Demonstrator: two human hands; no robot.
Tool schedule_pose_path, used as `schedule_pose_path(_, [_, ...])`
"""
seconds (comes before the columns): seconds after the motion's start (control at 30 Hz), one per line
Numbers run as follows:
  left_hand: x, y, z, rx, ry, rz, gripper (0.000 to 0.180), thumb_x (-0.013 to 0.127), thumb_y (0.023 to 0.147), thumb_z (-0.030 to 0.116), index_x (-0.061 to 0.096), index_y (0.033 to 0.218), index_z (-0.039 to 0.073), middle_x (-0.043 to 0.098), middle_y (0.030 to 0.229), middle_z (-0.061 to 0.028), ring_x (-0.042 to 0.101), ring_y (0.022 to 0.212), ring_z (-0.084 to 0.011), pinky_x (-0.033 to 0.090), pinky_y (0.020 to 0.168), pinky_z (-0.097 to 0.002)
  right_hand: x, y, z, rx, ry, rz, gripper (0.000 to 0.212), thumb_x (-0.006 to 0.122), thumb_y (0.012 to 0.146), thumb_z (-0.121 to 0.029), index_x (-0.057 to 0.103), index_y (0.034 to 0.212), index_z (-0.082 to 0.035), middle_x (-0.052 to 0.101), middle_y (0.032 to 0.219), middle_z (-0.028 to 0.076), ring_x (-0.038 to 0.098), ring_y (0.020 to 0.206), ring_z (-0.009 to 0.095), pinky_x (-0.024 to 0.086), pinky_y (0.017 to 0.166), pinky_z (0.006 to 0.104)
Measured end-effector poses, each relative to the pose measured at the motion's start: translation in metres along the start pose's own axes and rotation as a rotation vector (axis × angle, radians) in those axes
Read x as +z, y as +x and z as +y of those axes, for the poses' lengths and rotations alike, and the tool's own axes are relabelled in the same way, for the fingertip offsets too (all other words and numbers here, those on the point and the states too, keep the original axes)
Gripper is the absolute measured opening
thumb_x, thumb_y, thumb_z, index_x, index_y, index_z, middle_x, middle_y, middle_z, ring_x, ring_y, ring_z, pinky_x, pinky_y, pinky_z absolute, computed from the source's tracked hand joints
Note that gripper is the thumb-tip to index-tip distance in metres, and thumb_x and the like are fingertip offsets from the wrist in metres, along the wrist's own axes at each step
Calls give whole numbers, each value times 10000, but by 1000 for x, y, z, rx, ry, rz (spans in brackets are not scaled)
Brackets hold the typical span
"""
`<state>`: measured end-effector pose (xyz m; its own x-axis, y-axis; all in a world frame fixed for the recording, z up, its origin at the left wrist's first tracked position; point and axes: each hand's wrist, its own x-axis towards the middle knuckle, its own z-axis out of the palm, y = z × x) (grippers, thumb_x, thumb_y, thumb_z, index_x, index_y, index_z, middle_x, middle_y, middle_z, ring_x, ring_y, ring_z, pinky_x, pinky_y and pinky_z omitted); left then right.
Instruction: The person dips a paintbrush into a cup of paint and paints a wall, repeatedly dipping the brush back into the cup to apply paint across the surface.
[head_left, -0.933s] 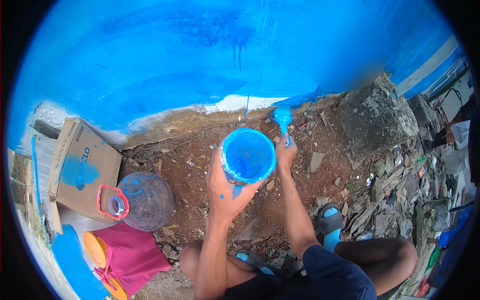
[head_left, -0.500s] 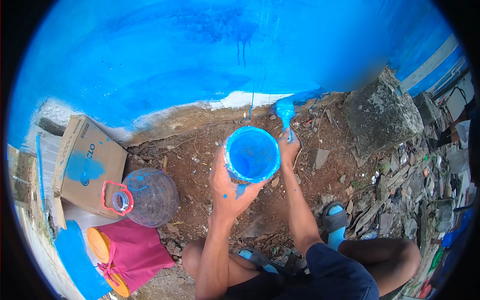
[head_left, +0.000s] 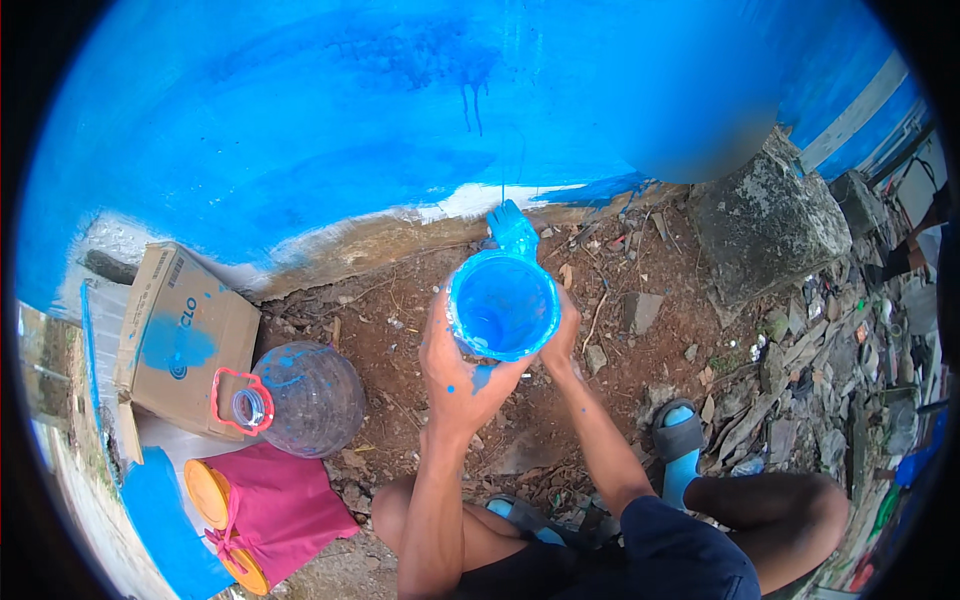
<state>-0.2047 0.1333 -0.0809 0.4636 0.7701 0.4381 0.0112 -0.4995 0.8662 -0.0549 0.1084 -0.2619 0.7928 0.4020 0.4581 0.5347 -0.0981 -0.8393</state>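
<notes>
My left hand, spotted with blue paint, is wrapped round a round container from its near left side. Blue paint coats the container's inside and rim, and more lies at the bottom. Just beyond the rim shows a paintbrush, its head covered in light blue paint, pointing at the wall's foot. My right hand is closed on the brush's handle, beside and partly behind the container, which hides the handle and most of those fingers. Ahead rises the blue-painted wall, with a whitish strip and paint drips low down.
At left stand a paint-splashed cardboard box, a clear plastic jug with a red handle, and a pink cloth bundle with yellow round lids. A large stone block sits at right, beside rubble and leaves.
My right hand has drawn the brush leftward from the wall's foot to just behind the container. My left hand keeps its hold on the container.
</notes>
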Motion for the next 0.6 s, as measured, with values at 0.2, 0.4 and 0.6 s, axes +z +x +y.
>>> schedule_pose_path(0.2, [1, -2, 12, 36, 63, -22, 798, 914, 671, 114, 503, 1344, -11, 641, 1219, -151, 651, 1093, -237, 528, 929, -370, -19, 57, 21, 349, -238, 425, 252, 533, 1008, -231, 658, 1012, -12, 657, 724, 237, 637, 626, 435, 455, 550, 494])
schedule_pose_path(0.4, [-3, -3, 9, 28, 29, 14, 829, 912, 670, 101, 477, 1366, -14, 627, 1233, -153, 646, 1102, -242, 533, 930, -369, 4, 9, 5, 56, -256, -116, 218, 563, 981, -216, 646, 1076, -39, 644, 668, 246, 644, 621, 472, 477, 541, 546])
schedule_pose_path(0.6, [-9, -3, 15, 37, 63, 16, 821, 911, 670, 95, 482, 1361, -15, 620, 1244, -148, 638, 1118, -238, 531, 934, -374, -29, 18, 15, 127, -303, 103, 231, 570, 987, -213, 634, 1133, -45, 647, 657, 236, 649, 590, 448, 474, 526, 540])
